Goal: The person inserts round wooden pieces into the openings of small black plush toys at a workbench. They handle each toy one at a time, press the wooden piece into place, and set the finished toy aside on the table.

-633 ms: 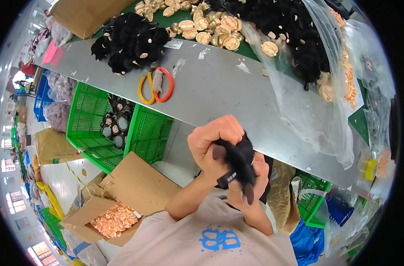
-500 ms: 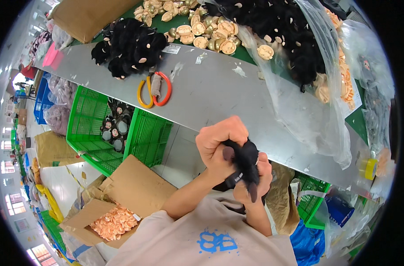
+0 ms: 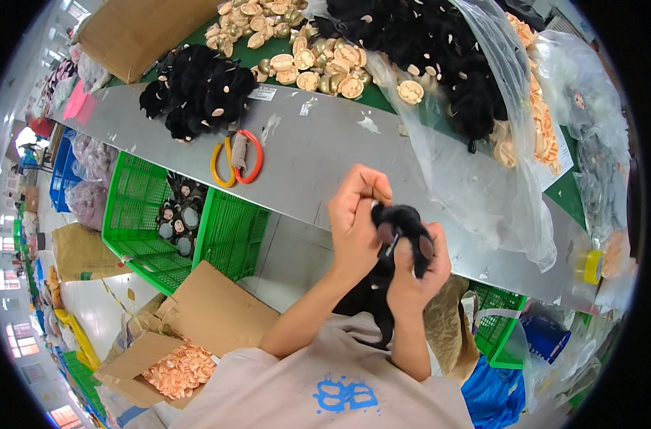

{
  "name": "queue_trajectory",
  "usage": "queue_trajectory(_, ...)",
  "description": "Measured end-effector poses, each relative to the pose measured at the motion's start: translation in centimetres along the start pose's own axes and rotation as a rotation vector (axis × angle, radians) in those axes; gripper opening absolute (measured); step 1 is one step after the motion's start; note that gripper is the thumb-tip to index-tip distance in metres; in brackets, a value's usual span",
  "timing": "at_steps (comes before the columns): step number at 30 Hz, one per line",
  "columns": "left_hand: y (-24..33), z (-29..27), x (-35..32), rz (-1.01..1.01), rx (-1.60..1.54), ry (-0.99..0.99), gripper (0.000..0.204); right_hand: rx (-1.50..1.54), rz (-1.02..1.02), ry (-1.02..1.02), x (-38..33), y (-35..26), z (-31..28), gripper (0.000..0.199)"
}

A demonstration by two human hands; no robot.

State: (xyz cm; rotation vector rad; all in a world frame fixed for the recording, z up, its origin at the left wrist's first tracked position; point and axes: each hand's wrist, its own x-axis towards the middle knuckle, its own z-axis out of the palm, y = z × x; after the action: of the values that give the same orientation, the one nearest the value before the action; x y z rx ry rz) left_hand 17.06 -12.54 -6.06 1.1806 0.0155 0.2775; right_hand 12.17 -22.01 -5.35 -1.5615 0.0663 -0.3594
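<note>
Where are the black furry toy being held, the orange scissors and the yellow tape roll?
black furry toy (image 3: 403, 223), head view, fuzzy top.
orange scissors (image 3: 234, 159), head view, handle loops.
yellow tape roll (image 3: 592, 267), head view, outer rim.

A toy-making workshop: a long grey counter (image 3: 318, 154) heaped with black plush pieces (image 3: 200, 89) and tan face parts (image 3: 318, 68); green crates (image 3: 136, 222) of parts below; cardboard boxes (image 3: 150, 365) and plastic bags (image 3: 483, 164) all round.

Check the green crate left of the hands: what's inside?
The green crate holds small dark plush pieces with pale round faces, piled toward its right side. Green mesh floor shows at the left. Anything under the pile is covered.
</note>
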Motion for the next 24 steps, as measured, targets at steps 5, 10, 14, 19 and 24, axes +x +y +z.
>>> queue_trajectory(5,2.1,-3.8,-1.0,-0.255,-0.015,-0.511,0.047,0.166,0.184,-0.329,1.8,-0.5,-3.7,0.023)
queue_trajectory(10,4.3,-5.9,-2.4,-0.417,0.254,-0.636,0.059,0.226,0.378,-0.572,1.4,-1.0,-3.7,0.015)
queue_trajectory(14,5.3,-7.1,-4.5,-0.396,0.187,-0.555,0.058,0.295,0.412,-0.674,0.6,-1.6,-3.3,0.015)
queue_trajectory(19,5.8,-7.9,-5.9,-0.373,0.107,-0.458,0.057,0.411,0.569,-0.745,0.5,-2.4,-2.6,0.018)
queue_trajectory(24,6.2,-9.8,-6.4,-0.346,0.030,-0.559,0.048,0.525,0.545,-0.886,-0.1,-2.0,-3.0,0.026)
